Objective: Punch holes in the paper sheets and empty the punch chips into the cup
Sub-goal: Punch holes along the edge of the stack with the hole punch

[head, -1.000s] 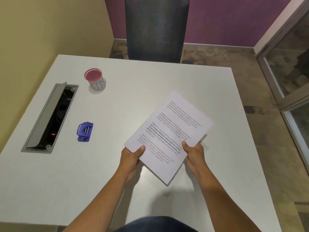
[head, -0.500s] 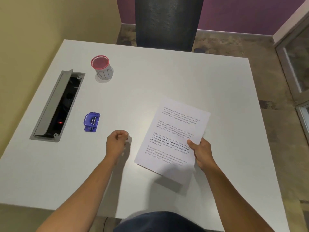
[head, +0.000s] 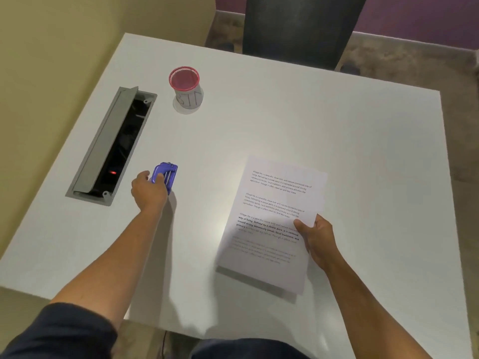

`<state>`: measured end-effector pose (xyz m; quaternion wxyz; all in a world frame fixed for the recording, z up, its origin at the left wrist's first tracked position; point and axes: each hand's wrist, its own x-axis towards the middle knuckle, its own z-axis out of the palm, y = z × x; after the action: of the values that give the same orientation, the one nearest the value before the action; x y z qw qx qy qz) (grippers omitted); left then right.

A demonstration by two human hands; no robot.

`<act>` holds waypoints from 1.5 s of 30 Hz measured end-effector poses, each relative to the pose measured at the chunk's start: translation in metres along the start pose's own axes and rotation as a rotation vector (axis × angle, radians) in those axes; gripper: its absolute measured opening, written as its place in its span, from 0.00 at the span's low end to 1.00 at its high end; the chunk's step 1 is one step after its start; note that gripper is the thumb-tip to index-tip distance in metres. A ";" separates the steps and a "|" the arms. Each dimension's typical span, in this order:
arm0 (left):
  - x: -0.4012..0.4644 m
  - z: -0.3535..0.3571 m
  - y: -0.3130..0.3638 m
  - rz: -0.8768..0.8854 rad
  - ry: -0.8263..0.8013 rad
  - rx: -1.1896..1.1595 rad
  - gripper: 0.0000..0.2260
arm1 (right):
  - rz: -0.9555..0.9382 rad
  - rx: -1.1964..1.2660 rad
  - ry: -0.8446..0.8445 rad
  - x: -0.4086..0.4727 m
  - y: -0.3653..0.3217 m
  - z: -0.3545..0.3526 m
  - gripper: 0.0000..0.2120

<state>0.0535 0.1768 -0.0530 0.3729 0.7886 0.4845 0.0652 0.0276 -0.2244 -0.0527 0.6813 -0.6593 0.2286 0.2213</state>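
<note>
Left hand (head: pixel 147 189) curled over near end of blue hole punch (head: pixel 166 174) on bench (head: pixel 285 120), grip firmness unclear, right hand (head: pixel 317 239) pinching paper sheets (head: pixel 272 224), cup (head: pixel 187 88) beyond.

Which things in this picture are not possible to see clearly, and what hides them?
Head view only:
- Hole punch: near end covered by the left hand; grip unclear.
- Paper sheets: number hidden by the top page; lower text blurred.
- Cup: contents unclear through the mesh.
- Cable box: interior too dark.
</note>
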 end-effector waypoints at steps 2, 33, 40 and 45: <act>0.005 0.001 0.000 0.000 -0.030 -0.011 0.15 | 0.017 -0.004 -0.002 0.002 -0.001 0.006 0.10; -0.119 0.083 0.048 -0.002 -0.724 -0.151 0.10 | 0.003 0.015 0.133 -0.007 0.000 -0.086 0.09; -0.158 0.113 0.062 0.001 -0.743 -0.117 0.10 | -0.051 -0.092 0.124 -0.001 0.001 -0.118 0.08; -0.175 0.128 0.061 -0.013 -0.737 -0.085 0.09 | -0.053 -0.073 0.126 0.012 0.005 -0.130 0.07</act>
<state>0.0656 -0.0480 -0.0593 0.5553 0.7398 0.3196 -0.2055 0.0313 -0.3544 -0.0677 0.6467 -0.7022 0.2450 0.1694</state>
